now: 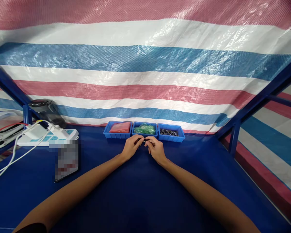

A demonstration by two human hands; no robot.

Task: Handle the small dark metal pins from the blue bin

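Note:
My left hand [131, 147] and my right hand [157, 149] meet just in front of the middle blue bin. Fingers of both are pinched around a small thin item [144, 141], too small to make out clearly. Behind them, three blue bins stand in a row. Red plastic bags [120, 127] lie in the left bin [117, 135], green plastic bags [145, 128] in the middle one, and many small dark metal pieces [169, 132] in the right bin [175, 139].
On the left are a power strip [71, 137] with plugs and white cables [14, 156], a dark bottle [46, 111] and a blurred flat device [67, 160]. Blue frame bars [254, 98] and a striped sheet [145, 58] bound the blue table [140, 194].

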